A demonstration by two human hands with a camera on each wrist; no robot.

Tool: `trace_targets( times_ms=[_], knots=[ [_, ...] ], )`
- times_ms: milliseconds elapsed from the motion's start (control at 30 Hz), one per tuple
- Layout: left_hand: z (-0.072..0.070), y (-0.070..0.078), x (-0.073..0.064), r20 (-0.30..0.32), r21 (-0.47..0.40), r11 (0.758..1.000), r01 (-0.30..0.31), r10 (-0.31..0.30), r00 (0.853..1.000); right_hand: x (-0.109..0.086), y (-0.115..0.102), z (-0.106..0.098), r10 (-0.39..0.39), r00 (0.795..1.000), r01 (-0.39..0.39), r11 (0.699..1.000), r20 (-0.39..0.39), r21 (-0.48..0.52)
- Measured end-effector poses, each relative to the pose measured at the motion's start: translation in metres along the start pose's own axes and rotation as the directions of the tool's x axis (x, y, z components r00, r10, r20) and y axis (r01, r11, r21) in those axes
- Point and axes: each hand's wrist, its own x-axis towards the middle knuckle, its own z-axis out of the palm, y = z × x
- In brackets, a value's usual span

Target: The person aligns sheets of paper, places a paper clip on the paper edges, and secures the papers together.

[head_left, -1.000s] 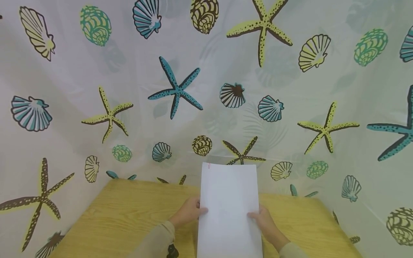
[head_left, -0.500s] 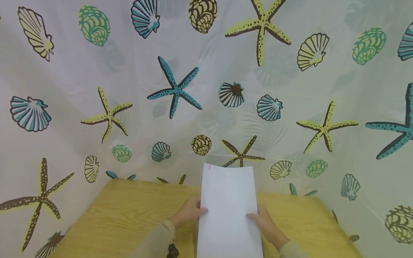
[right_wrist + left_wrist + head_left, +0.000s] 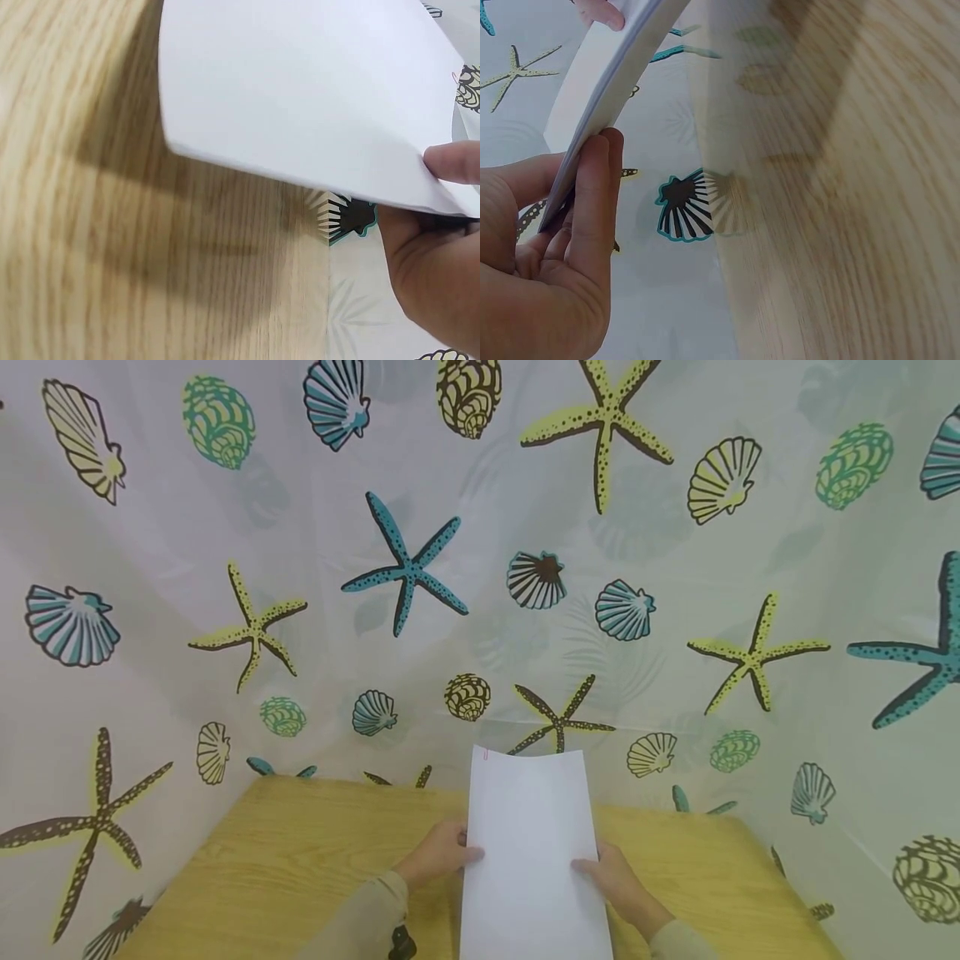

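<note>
Between my two hands is a stack of white paper (image 3: 532,852), raised above the wooden table with its sides slightly bent up. A small red paper clip (image 3: 486,754) sits at its far left corner. My left hand (image 3: 441,853) grips the left edge, thumb on top and fingers beneath; the left wrist view shows the stack's layered edge (image 3: 592,112) between them. My right hand (image 3: 613,875) pinches the opposite edge in the same way. In the right wrist view the near corner of the paper (image 3: 180,135) hangs over the table. The sheets' undersides are mostly hidden.
The wood-grain table (image 3: 315,852) spreads out on both sides of the paper. A white curtain (image 3: 450,660) printed with shells and starfish encloses its back and sides. A black object (image 3: 402,943) shows at the left wrist.
The paper's far edge has bowed, dipping in the middle, and its far right corner has shifted left and slightly down. Both hands keep their hold and have barely moved.
</note>
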Motion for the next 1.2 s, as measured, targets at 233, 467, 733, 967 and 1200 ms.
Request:
trace_targets(
  times_ms=[233,467,733,967,1200],
  knots=[
    [0.000,-0.001,-0.001,0.018,-0.021,0.999,0.036,-0.035,0.999,0.001,-0.001,0.000,0.014,1.000,-0.013,0.999,0.022,-0.046],
    [0.000,-0.003,0.001,0.019,0.007,0.998,0.065,-0.065,0.998,0.000,0.002,0.001,-0.020,0.999,0.021,0.999,0.026,-0.039],
    [-0.001,-0.003,-0.001,0.038,0.047,0.993,0.111,-0.112,0.993,0.001,0.003,0.002,-0.024,0.998,0.026,0.998,0.051,-0.055],
    [-0.001,-0.004,-0.002,0.048,0.060,0.990,0.128,-0.131,0.990,0.003,0.007,0.003,-0.026,0.997,0.031,0.996,0.070,-0.080],
    [-0.003,-0.006,-0.003,0.053,0.087,0.984,0.154,-0.159,0.986,0.003,0.011,0.003,-0.026,0.996,0.034,0.995,0.085,-0.094]
  ],
)
